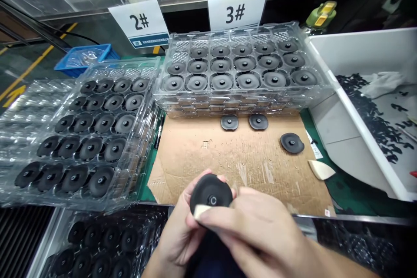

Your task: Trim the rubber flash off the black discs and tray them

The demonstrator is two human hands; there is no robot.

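My left hand [182, 221] grips a round black disc [208, 189] by its rim, with the raised hub facing up toward me. Over the disc's near edge, my right hand [260, 226] pinches a small cream-coloured wedge, perhaps a sponge [200, 211], and presses it against the face. Most of that wedge is hidden under the fingers. On the cardboard sheet [189, 147] beyond my hands lie three similar discs: one disc [230, 122], a second disc [258, 122] and a third disc [292, 143] farther right. A larger cream wedge [321, 170] rests at the cardboard's right edge.
Stacked clear trays [234, 95] with black discs stand behind the cardboard; another disc-filled tray [128, 156] is at left. A white bin [355, 115] at right holds small black pieces. Signs "2#" [140, 21] and "3#" [236, 13] stand behind. More discs [100, 265] sit below, lower left.
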